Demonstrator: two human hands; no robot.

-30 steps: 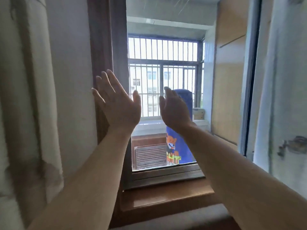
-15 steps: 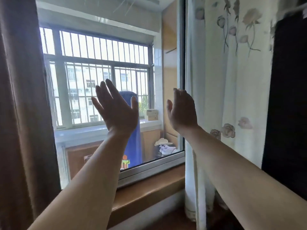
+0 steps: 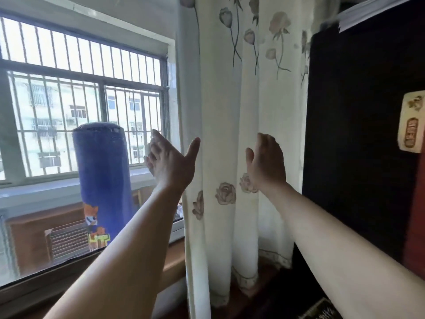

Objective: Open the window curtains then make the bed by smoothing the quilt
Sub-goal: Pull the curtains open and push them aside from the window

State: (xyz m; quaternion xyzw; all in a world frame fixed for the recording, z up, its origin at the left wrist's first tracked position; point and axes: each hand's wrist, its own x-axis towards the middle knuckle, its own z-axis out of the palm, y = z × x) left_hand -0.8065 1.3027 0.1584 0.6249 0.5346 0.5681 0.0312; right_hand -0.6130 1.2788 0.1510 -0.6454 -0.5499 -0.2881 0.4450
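A white curtain (image 3: 230, 111) printed with pale roses hangs bunched in folds to the right of the window (image 3: 80, 100). My left hand (image 3: 169, 161) is raised at the curtain's left edge, fingers spread and thumb out, holding nothing. My right hand (image 3: 266, 162) is raised in front of the curtain's folds, fingers loosely bent, gripping nothing. Whether either hand touches the cloth I cannot tell. No bed or quilt is in view.
Behind the glass stands a tall blue cylinder (image 3: 103, 176) with a cartoon print, before barred outer windows. A wooden sill (image 3: 174, 259) runs under the window. A dark wardrobe (image 3: 358, 134) stands right of the curtain, with a small cream plaque (image 3: 411, 123) on it.
The view has swung from the window's left side to its right. The floral curtain now fills the middle, and both raised hands have come up to it.
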